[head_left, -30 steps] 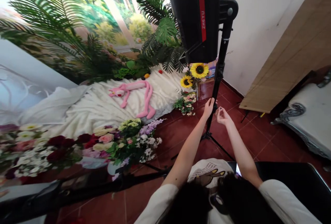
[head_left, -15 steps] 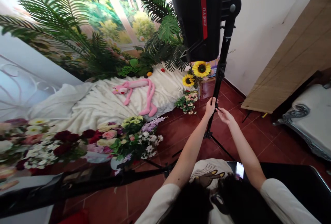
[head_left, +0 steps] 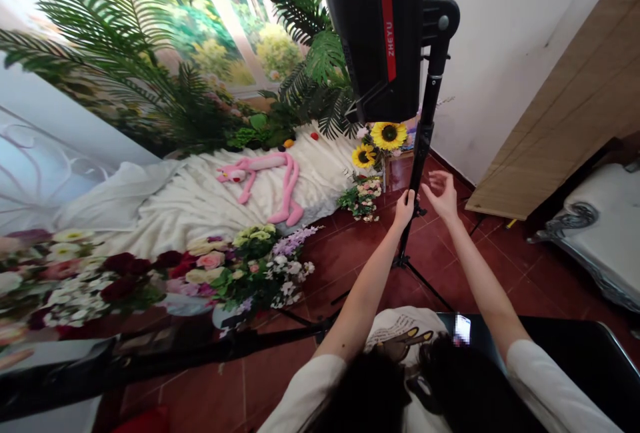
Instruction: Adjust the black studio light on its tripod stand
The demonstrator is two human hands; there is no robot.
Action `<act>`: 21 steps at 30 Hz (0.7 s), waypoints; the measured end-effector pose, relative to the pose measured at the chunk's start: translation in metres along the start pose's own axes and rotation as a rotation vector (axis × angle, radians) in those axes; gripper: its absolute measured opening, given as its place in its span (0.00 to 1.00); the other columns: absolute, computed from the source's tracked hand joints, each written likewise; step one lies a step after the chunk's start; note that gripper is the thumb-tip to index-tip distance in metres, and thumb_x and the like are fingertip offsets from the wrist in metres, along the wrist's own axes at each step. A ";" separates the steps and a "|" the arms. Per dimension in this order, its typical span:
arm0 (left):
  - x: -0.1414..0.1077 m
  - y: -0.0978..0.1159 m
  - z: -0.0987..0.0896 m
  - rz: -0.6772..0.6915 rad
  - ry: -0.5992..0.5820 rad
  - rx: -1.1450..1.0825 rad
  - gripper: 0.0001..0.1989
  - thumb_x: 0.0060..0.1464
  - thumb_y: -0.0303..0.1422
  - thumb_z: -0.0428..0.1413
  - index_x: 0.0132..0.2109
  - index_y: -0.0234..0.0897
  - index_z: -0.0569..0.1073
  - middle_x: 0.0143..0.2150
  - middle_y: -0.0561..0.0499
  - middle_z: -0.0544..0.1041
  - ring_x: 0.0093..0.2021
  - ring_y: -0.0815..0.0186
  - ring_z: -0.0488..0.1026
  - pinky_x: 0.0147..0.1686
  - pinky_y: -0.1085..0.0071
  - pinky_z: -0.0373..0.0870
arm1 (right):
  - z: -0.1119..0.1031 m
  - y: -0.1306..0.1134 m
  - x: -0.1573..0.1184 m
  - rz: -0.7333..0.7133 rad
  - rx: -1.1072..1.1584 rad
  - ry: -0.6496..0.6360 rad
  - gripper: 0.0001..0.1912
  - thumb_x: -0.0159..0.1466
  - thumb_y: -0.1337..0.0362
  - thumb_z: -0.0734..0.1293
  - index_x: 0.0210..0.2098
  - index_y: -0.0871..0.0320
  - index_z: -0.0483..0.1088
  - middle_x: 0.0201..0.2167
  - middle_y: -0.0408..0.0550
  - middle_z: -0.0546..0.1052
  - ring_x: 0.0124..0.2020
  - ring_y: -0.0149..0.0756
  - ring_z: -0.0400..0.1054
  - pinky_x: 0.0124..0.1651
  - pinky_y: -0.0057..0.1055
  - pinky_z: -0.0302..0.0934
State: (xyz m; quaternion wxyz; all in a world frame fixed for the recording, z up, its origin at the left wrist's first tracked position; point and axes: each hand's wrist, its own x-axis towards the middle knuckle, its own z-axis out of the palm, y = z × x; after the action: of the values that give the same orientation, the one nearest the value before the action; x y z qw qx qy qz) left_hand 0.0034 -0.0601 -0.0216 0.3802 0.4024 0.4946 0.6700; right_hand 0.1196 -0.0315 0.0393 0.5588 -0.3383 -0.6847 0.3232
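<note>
A black light stand [head_left: 419,156] rises in front of me, its splayed legs on the floor. At its top hangs a bulky black studio light [head_left: 377,40] with a red stripe reading ZHEYU. My left hand [head_left: 405,210] is wrapped round the stand's pole, near a small black clamp knob [head_left: 421,210]. Just right of the pole, my right hand [head_left: 443,194] is in the air with its fingers apart, touching nothing.
Sunflowers [head_left: 389,134] stand behind the pole. To the left, a pink plush toy [head_left: 287,190] lies on a white draped blanket [head_left: 175,210], beside mixed flowers [head_left: 210,266]. Another black pole [head_left: 200,346] crosses low left. At right are a rolled-down tan backdrop [head_left: 545,113] and silver-trimmed furniture [head_left: 607,226].
My right hand has left the clamp knob, moved up and right, and opened. My left hand stays on the pole. The light head sits slightly lower and further left.
</note>
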 end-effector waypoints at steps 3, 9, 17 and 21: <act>0.000 0.001 0.000 -0.023 -0.006 -0.031 0.32 0.51 0.63 0.50 0.32 0.34 0.70 0.26 0.51 0.72 0.21 0.74 0.65 0.21 0.76 0.67 | 0.020 -0.040 0.052 -0.252 0.029 -0.078 0.44 0.55 0.47 0.75 0.64 0.47 0.52 0.60 0.54 0.65 0.61 0.44 0.64 0.61 0.47 0.64; 0.000 0.001 0.000 -0.044 -0.025 -0.096 0.27 0.54 0.58 0.53 0.33 0.34 0.71 0.28 0.51 0.72 0.23 0.74 0.66 0.23 0.78 0.67 | 0.056 -0.069 0.124 -0.422 0.045 -0.122 0.36 0.63 0.42 0.66 0.63 0.48 0.52 0.52 0.52 0.70 0.53 0.44 0.71 0.53 0.48 0.70; -0.002 0.001 -0.001 -0.099 -0.011 -0.181 0.29 0.52 0.60 0.53 0.40 0.35 0.72 0.28 0.53 0.72 0.22 0.74 0.66 0.22 0.78 0.66 | 0.059 -0.062 0.119 -0.358 -0.123 -0.006 0.27 0.66 0.47 0.63 0.57 0.56 0.56 0.43 0.52 0.73 0.46 0.45 0.73 0.50 0.46 0.69; 0.006 0.000 0.001 -0.210 0.054 -0.417 0.33 0.56 0.61 0.45 0.52 0.37 0.69 0.26 0.54 0.72 0.23 0.72 0.69 0.25 0.76 0.69 | 0.070 -0.066 0.101 -0.302 -0.223 0.075 0.24 0.67 0.51 0.62 0.57 0.55 0.54 0.43 0.54 0.73 0.46 0.47 0.73 0.46 0.46 0.70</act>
State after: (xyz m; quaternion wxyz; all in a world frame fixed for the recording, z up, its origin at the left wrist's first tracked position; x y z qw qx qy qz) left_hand 0.0025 -0.0540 -0.0205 0.5093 0.2433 0.3946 0.7251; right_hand 0.0291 0.0099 0.1370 0.5853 -0.3032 -0.7378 0.1450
